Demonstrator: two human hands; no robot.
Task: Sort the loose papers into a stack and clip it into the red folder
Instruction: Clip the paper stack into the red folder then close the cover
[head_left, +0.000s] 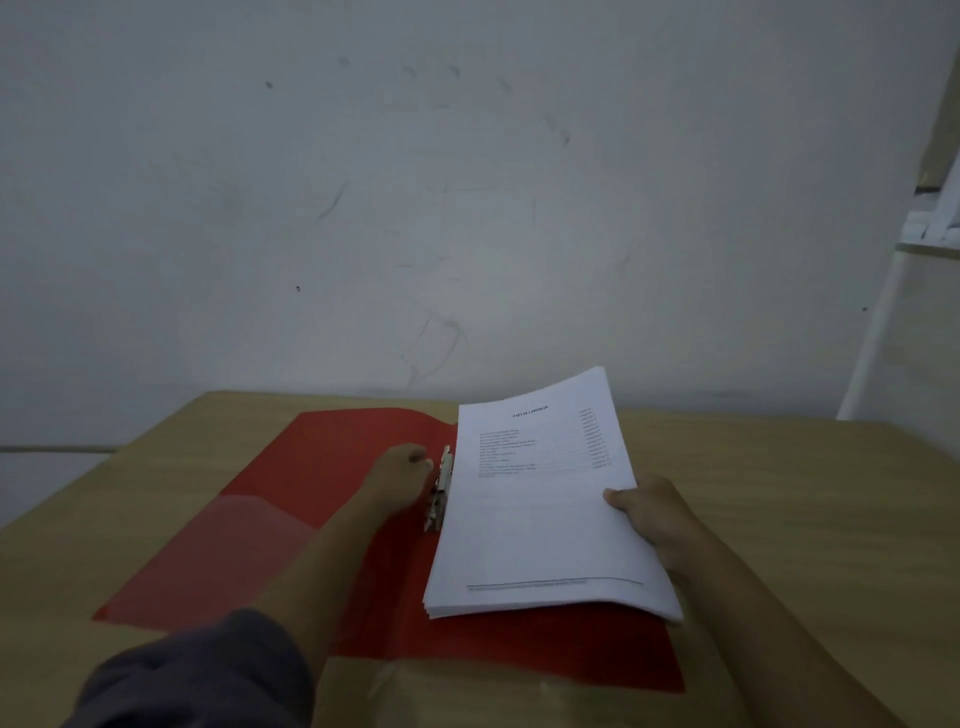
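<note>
The red folder (291, 499) lies open on the wooden table (779, 467). A stack of white printed papers (540, 519) rests over the folder's right half, slightly lifted at its right side. My right hand (654, 519) grips the stack's right edge, thumb on top. My left hand (400, 478) lies on the folder's left half, its fingertips touching the metal spring clip (439, 493) at the spine, beside the stack's left edge. Whether the clip is raised or pressed down is unclear.
A marked white wall (415, 208) stands right behind the table. At the far right a white shelf unit (924, 260) holds some papers. A clear pocket (218, 561) sits on the folder's left flap. The table's left edge drops to a pale floor.
</note>
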